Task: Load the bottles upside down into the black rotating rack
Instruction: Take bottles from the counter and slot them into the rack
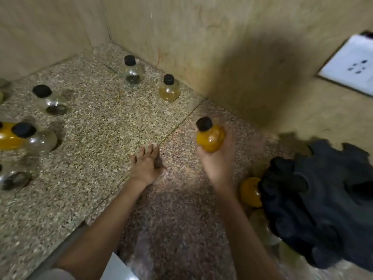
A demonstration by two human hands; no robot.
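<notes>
My right hand [217,161] grips a round orange bottle [210,138] with a black cap, held upright above the speckled counter [113,126]. My left hand [145,164] rests flat on the counter, fingers together, holding nothing. The black rotating rack [319,207] sits at the right edge, blurred, with an orange bottle [250,191] hanging under its rim. Several capped bottles stand on the counter: a clear one [132,71], a pale amber one [169,88], a clear one [51,101] at the left, and a clear one [36,138] beside an orange one [8,138].
Beige walls meet in a corner behind the counter. A white socket plate [351,65] is on the right wall. Another clear bottle [14,176] stands at the far left edge. The counter's front edge runs diagonally at the lower left.
</notes>
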